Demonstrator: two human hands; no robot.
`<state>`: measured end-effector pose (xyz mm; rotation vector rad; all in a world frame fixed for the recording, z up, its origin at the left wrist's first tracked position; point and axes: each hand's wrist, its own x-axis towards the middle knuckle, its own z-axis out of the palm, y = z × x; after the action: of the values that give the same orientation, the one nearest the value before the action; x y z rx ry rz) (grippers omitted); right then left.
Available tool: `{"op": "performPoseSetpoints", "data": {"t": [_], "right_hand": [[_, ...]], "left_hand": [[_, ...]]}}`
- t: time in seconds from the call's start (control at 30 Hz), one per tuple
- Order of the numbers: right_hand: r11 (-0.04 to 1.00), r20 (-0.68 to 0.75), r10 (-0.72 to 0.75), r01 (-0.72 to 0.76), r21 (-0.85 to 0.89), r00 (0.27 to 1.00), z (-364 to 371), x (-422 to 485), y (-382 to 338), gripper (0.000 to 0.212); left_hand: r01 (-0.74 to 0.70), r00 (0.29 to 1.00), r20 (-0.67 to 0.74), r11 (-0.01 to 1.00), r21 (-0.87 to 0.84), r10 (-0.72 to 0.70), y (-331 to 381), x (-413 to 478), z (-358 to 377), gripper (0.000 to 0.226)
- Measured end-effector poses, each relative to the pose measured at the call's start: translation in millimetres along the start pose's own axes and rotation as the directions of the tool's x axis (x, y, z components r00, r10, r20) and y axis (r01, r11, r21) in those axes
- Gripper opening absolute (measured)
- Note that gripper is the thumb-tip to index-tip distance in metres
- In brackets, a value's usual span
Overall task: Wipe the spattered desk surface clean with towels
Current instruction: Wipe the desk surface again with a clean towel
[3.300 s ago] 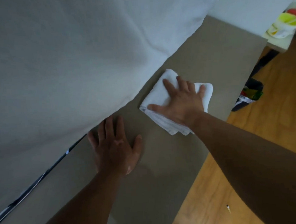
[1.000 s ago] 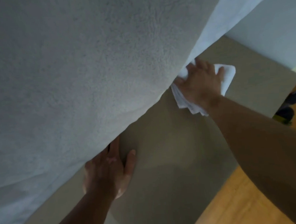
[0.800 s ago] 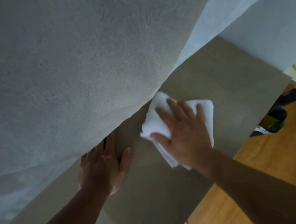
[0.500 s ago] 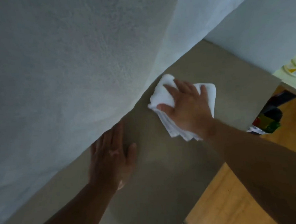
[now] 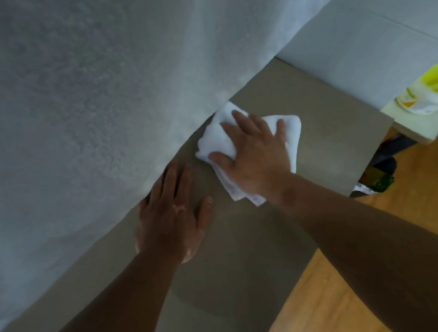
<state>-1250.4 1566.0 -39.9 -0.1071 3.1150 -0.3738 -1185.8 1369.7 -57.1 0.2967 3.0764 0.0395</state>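
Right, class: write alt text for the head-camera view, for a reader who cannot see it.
A person's right hand presses a folded white towel flat on a grey-brown desk, beside a large pale cloth that hides the desk's far side. The left hand lies flat on the desk at the cloth's edge.

Dim, soft — slightly blurred edges.
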Motion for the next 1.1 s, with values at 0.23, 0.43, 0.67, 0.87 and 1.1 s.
{"op": "performPoseSetpoints", "data": {"t": [0.23,0.43,0.67,0.87,1.1], "right_hand": [[0.999,0.022,-0.042,0.043,-0.011,0.999,-2,8,19,0.074],[0.98,-0.078,0.19,-0.194,-0.049,0.979,-14,86,61,0.073],[0.949,-0.099,0.308,-0.313,-0.037,0.946,-29,131,91,0.067],[0.965,-0.071,0.259,-0.262,-0.031,0.963,-35,82,122,0.068],[0.932,-0.165,0.351,-0.361,-0.033,0.922,-38,10,190,0.088]], "left_hand": [[-0.004,1.0,-0.016,1.0,0.029,0.004,2,0,-7,0.075],[0.011,1.0,0.006,0.999,0.038,-0.011,2,1,-8,0.077],[0.012,1.0,-0.018,0.999,0.037,-0.012,3,2,-2,0.077],[-0.005,0.999,-0.034,0.999,0.044,0.006,1,2,3,0.078],[-0.006,0.997,-0.073,0.999,0.036,0.009,1,1,6,0.078]]}}
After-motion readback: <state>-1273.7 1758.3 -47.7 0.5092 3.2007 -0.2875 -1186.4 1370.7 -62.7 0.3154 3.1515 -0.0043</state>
